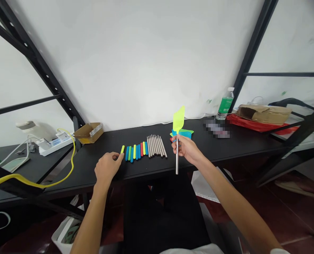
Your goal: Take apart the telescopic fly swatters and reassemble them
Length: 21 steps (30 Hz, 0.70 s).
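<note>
Long black desk (98, 158), front edge running close below the rows, with open desktop to either side of them.

Left to right:
- White power strip (55, 144), on a separate black shelf beyond the desk's left end, with a thick yellow cable (72, 155) looping down from it.
- Small open cardboard box (88, 133), at the desk's back edge, well apart from the rows.
- Left hand (108, 167), fingers loosely curled, fingertips just beside or touching a lime-yellow plastic sleeve (122, 149); grip cannot be told.
- Row of blue, green, yellow and red plastic sleeves (136, 151), lying side by side.
- Row of slim metal rods (155, 145), just right of the sleeves, close together.
- Right hand (185, 148), pinching, between thumb and fingers, the steel shaft of a lime-green plastic fly swatter (178, 120), held upright above the desk.
- Blue-green plastic swatter heads (182, 134), stacked behind that hand.
- Green-labelled plastic water bottle (225, 103), at the back edge.
</note>
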{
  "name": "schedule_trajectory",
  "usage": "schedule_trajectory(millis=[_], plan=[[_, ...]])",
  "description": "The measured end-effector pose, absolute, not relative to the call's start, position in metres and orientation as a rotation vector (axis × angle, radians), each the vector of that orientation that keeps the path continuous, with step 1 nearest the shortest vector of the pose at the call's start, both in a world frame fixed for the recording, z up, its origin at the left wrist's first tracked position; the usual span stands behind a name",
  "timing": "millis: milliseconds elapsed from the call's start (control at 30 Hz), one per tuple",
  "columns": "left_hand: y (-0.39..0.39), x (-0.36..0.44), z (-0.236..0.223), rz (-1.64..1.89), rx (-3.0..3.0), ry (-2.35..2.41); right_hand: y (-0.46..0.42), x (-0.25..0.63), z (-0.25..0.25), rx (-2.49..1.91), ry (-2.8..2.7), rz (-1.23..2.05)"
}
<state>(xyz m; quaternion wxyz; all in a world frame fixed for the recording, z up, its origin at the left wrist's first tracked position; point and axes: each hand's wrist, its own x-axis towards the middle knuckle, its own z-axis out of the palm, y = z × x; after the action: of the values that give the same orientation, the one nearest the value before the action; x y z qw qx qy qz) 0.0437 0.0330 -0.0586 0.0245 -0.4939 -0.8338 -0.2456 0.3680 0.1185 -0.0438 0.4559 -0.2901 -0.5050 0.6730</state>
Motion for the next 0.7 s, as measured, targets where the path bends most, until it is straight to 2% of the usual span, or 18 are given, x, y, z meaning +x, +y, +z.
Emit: schedule_trajectory(millis=[100, 267, 433, 567, 700], plan=[[0.033, 0.063, -0.049, -1.074, -1.651, -2.477, 0.117, 0.362, -0.050, -0.628, -1.252, 1.759], [0.028, 0.122, -0.038, -2.271, -2.268, -2.244, 0.094, 0.347, -0.050, -0.348, -1.172, 2.314], [0.019, 0.166, -0.044, -2.964, -2.724, -1.756, 0.069, 0.330, -0.056, -0.150, -0.994, 2.625], [0.019, 0.177, -0.052, -3.301, -2.362, -1.748, 0.065, 0.319, -0.064, -0.198, -1.054, 2.595], [0.023, 0.188, -0.055, -3.504, -1.750, -1.943, 0.063, 0.311, -0.066, -0.245, -1.203, 2.359]])
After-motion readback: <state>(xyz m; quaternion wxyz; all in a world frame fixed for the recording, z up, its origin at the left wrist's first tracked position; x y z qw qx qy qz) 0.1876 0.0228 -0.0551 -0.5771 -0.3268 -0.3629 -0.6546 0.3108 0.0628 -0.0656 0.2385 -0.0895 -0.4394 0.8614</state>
